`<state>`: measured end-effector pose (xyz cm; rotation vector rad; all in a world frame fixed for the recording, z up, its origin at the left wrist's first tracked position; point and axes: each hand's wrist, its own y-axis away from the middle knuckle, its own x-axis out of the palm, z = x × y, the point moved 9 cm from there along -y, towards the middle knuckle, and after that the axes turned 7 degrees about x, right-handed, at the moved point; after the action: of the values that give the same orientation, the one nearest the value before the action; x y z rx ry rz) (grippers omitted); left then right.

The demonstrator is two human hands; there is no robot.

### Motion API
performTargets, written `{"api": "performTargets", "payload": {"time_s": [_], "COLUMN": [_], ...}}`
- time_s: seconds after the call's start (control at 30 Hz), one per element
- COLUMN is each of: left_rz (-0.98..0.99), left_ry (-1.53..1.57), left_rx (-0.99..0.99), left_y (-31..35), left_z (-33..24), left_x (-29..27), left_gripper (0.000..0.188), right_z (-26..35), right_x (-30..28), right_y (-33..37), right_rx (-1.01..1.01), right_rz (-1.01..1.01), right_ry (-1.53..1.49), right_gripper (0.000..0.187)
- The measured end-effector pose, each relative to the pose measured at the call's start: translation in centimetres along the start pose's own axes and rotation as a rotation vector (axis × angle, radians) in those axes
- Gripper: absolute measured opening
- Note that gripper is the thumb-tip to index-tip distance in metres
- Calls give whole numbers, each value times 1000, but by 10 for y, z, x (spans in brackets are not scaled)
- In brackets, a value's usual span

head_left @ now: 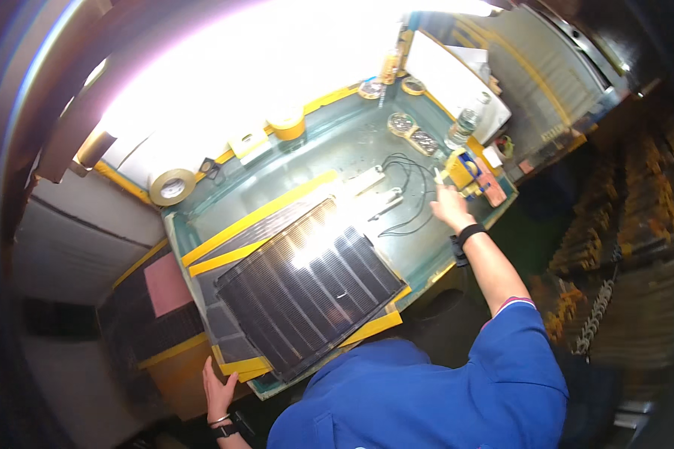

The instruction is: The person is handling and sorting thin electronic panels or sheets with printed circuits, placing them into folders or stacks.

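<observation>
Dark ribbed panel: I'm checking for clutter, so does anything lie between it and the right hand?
Yes: thin black cable lies on the tabletop between the right hand and the dark ribbed panel.

tape roll (157, 193), back-left corner | clear bottle (463, 123), table's right side | pink sheet (168, 285), left

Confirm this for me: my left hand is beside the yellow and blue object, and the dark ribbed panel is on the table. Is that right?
Wrong hand: the head view shows your right hand beside the yellow and blue object. The dark ribbed panel is on the table.
</observation>
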<state>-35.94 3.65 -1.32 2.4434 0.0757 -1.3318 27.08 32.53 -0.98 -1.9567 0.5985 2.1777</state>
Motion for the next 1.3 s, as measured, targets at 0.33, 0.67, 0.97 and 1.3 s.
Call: {"api": "performTargets", "payload": {"time_s": [0.33,0.67,0.97,1.3], "left_rz": [-33,-287,-405,-1124], "left_ry": [57,249,354,-312], "left_rx": [-76,-289,-648,-1554], "left_y": [20,124,266,635], "left_z": [-9,38,103,119], "left_x": [29,65,145,214], "left_gripper": [81,72,59,46], "right_z": [-32,-2,179,487], "right_x": [40,52,13,105], "right_y": [-69,-127,83,227], "right_rx": [-146,-516,-528,-1601], "right_rz": [-143,-71,700,797], "right_ry": [-55,-64,-69,130], "right_gripper": [17,56,41,37]}}
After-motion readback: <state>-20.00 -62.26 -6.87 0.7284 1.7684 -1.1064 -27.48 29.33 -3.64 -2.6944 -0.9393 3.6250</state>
